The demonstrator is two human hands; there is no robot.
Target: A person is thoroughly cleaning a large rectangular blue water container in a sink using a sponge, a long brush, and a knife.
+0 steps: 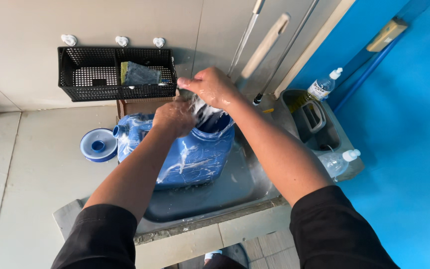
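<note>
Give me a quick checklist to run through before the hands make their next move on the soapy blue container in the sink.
1. Blue container sits inside the sink: ok.
2. Left hand grips the container's top edge: ok.
3. Right hand at the wide opening: ok; whether it holds a sponge or cloth: cannot tell.
4. Suds on the container's outside wall: not ok, foam streaks remain.
5. Blue lid lies apart on the counter, left of the sink: ok.
6. Water running: cannot tell.
</note>
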